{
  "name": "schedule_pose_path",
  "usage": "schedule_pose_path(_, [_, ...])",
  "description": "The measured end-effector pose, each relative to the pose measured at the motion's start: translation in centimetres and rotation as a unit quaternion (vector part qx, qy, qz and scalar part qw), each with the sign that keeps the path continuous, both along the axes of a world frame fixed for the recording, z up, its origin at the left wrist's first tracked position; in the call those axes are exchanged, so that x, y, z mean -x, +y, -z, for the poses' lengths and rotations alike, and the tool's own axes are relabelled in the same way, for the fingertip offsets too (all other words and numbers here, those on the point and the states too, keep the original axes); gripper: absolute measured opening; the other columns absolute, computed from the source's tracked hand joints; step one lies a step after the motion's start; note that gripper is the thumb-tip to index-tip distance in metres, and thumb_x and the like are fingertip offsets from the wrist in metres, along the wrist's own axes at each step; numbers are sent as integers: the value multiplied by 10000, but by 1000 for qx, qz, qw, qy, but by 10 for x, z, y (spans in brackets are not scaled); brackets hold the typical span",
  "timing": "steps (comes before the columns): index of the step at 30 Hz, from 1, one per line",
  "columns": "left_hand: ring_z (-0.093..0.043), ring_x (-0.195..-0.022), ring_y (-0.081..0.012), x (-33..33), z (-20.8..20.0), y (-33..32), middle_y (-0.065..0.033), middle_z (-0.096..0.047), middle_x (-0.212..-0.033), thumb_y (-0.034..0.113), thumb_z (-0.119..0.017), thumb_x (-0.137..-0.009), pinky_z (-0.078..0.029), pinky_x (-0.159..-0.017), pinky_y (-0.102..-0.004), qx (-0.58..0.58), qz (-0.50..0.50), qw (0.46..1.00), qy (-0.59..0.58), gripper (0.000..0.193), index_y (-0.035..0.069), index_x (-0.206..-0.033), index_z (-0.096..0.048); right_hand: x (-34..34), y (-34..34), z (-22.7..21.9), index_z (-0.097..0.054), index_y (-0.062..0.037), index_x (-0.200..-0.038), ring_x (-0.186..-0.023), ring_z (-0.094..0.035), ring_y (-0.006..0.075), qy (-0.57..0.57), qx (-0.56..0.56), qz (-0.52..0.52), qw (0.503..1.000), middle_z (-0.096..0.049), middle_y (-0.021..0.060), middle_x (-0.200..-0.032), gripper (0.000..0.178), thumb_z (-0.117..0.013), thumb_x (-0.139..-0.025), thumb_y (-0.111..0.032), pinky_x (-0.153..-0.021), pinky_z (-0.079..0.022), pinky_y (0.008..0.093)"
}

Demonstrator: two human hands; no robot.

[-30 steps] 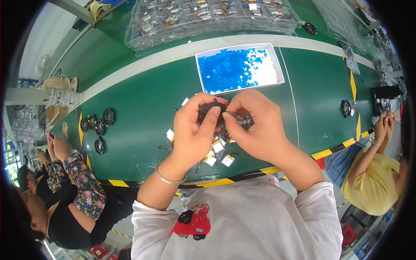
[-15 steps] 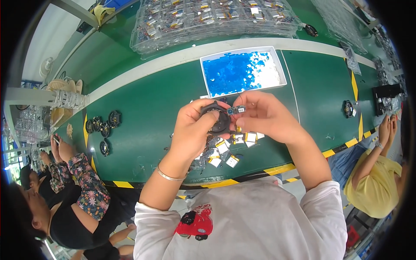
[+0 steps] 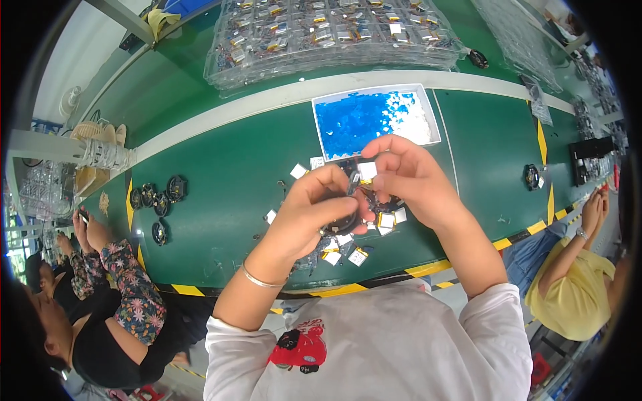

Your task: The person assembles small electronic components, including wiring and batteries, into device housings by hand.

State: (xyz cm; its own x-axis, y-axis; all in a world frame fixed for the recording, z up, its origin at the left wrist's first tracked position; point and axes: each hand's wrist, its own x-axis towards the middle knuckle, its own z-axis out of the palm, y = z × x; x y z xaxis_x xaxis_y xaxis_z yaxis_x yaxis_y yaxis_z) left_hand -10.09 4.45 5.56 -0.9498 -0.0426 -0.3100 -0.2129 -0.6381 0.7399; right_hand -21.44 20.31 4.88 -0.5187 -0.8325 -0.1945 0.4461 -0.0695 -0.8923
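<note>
My left hand (image 3: 304, 212) is closed around a round black watch case (image 3: 339, 224), its thumb lying across the case. Between the thumb and fingers of my right hand (image 3: 421, 187) is a small flat battery (image 3: 367, 172), white-faced with a yellow edge. It is close beside the case; whether a wire joins the two I cannot tell. Under and around my hands lies a loose pile of similar white batteries (image 3: 358, 256) on the green table (image 3: 227, 200). My fingers hide part of the case and of the pile.
Beyond my hands stands a white box (image 3: 436, 134) of blue and white pieces. Behind a pale rail, clear trays (image 3: 267, 73) hold many batteries. Several black watch cases (image 3: 176, 188) lie at left, another case (image 3: 531, 176) at right. People sit on both sides.
The small labelled board formerly showing at my right fingertips is out of sight; a white battery face shows there now. My left hand has tilted the case and moved slightly nearer me.
</note>
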Motion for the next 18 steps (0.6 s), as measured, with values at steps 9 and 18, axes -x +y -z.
schedule_pose_path(9, [-648,-642,-237,-3,6,-6,-139,-628,-770,111,-542,-901,-543,-551,-325,-7,-14,1000,4,162,-38,-888,-601,-12,-2,-1,-531,-46,-1002,-765,-558,69,101,48,5,994,-569,8,-854,244,-614,-801,65,-727,-457,223])
schedule_pose_path(18, [-653,-679,-210,-5,3,-5,-124,-641,-799,117,-550,-911,-539,-576,-307,-43,-9,999,-8,165,-30,-873,-612,-20,-1,-4,-618,23,-925,-788,-598,120,336,-23,57,940,-622,67,-889,165,-623,-773,86,-705,-484,259])
